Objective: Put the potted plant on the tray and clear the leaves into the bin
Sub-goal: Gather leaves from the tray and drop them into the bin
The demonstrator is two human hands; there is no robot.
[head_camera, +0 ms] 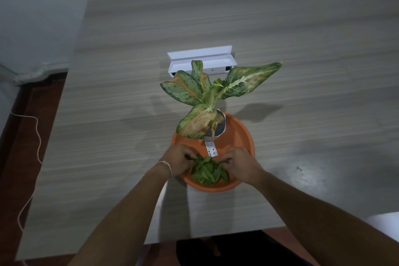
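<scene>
A potted plant with speckled green and browning leaves stands in a white-wrapped pot on the far half of a round orange tray. A heap of small loose green leaves lies on the tray's near half. My left hand grips the heap from its left side, fingers curled into the leaves. My right hand grips it from the right in the same way. A white label hangs from the pot between my hands.
An open white box lies on the wooden table just behind the plant. The table's left edge drops to a brown floor with a white cord. The near table edge lies under my forearms.
</scene>
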